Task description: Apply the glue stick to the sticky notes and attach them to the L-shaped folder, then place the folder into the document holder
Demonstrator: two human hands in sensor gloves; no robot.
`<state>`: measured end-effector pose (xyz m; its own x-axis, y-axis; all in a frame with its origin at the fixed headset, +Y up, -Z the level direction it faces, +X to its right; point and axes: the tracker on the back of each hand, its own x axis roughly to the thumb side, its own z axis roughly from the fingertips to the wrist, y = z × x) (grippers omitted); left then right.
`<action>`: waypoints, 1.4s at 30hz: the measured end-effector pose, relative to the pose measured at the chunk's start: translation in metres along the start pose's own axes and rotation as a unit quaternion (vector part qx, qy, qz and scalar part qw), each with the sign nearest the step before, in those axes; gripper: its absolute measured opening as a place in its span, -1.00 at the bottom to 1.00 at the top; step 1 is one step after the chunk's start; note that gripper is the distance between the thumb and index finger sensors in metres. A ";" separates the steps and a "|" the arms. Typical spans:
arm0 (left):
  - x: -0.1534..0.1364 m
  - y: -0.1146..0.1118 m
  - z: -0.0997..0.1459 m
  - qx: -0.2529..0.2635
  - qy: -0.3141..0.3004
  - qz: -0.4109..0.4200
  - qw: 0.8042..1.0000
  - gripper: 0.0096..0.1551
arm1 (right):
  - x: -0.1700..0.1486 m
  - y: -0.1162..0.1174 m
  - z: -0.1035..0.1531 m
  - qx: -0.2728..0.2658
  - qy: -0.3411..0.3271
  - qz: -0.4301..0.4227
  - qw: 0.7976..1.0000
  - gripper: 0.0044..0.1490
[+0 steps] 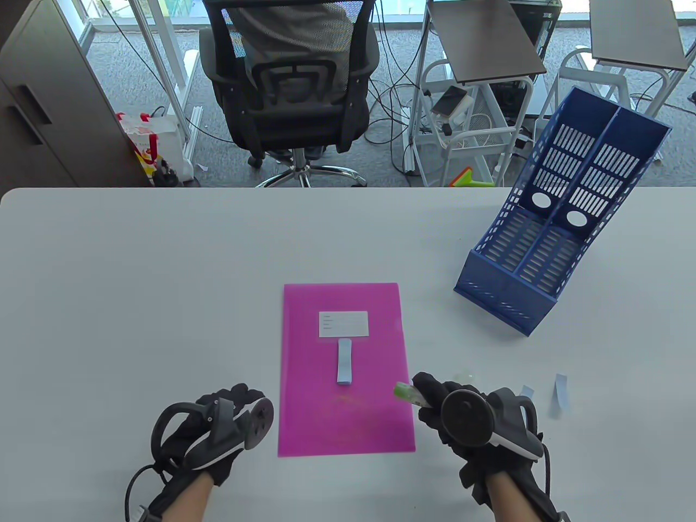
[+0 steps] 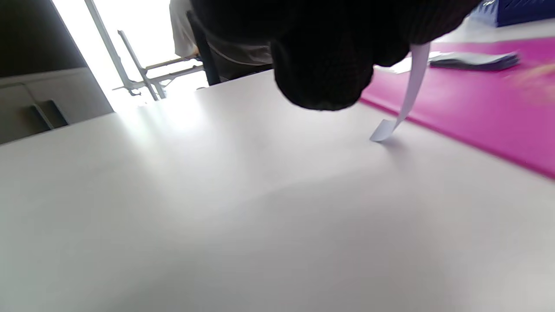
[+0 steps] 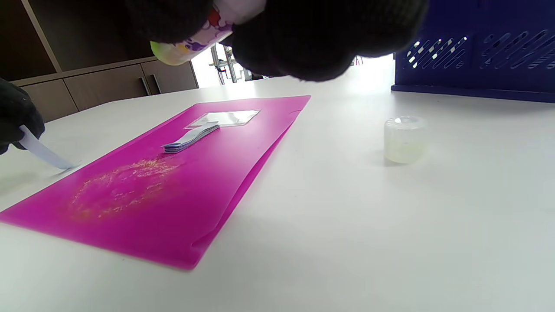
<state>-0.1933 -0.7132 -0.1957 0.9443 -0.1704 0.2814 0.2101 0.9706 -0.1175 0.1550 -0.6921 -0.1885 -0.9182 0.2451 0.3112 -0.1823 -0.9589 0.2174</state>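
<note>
Gluing step: my left hand (image 1: 209, 429) pinches a sticky-note strip (image 2: 409, 86), my right hand (image 1: 467, 418) grips the uncapped glue stick (image 1: 409, 392); next, swipe glue on the strip, press onto the pink folder (image 1: 343, 370).

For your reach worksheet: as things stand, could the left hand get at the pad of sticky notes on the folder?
Probably yes. The pad lies uncovered on the folder, just beyond the left hand, with nothing between them. That hand already pinches a note, though.
</note>
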 end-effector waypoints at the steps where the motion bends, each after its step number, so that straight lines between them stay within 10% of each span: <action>1: 0.005 0.004 0.000 -0.005 -0.025 0.038 0.999 -0.66 | -0.001 0.000 0.000 0.002 0.002 0.001 1.000 -0.23; 9: 0.025 0.009 -0.028 -0.140 -0.132 0.290 0.938 -0.68 | -0.001 0.003 -0.002 0.013 0.007 0.001 1.000 -0.23; 19: 0.030 -0.004 -0.076 -0.181 0.027 0.069 0.981 -0.67 | -0.003 0.009 -0.005 0.055 0.035 -0.002 0.998 -0.21; 31: 0.043 -0.018 -0.086 -0.167 0.044 0.036 0.984 -0.66 | 0.006 0.011 -0.008 0.080 0.017 -0.017 0.996 -0.32; 42: 0.031 -0.022 -0.086 -0.175 0.047 0.087 0.980 -0.67 | 0.105 0.026 -0.060 0.074 -0.118 0.004 0.990 -0.37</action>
<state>-0.1465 -0.7540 -0.2659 0.9891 -0.0386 0.1420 0.1028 0.8717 -0.4791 0.0330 -0.6998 -0.2053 -0.8080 0.2808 0.5180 -0.1057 -0.9340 0.3414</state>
